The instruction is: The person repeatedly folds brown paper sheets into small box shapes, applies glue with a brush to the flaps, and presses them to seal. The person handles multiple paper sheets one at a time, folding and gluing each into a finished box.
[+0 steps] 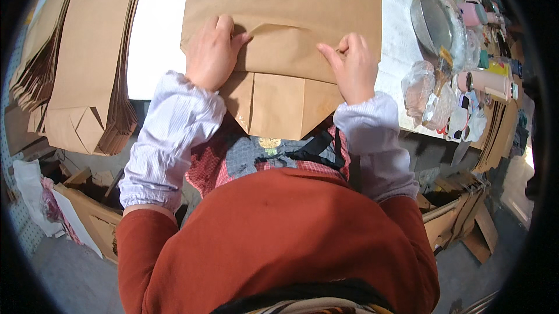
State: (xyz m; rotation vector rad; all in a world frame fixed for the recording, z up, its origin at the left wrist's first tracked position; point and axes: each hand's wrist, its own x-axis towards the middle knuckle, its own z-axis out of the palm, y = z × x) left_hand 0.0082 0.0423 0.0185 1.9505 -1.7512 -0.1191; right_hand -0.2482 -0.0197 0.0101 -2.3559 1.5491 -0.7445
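Note:
A large brown paper bag (279, 0) lies flat in front of me, its near end with a folded, angled bottom flap (278, 104) jutting past the table's near edge toward my lap. My left hand (213, 52) is closed, thumb and fingers pinching a crease in the paper on the left side. On the right side my right hand (352, 65) pinches the same crease, its thumb pointing inward. Between the two hands the paper bulges up in a low ridge. Pale striped sleeve covers sit on both of my forearms.
Tall stacks of brown paper bags (87, 46) stand to the left on the white tabletop (156, 40). At right are a metal basin (437, 20), a brush (445, 61), clear plastic bags (418, 84) and a pink bottle (489, 81). Cardboard boxes (96, 221) stand below on both sides.

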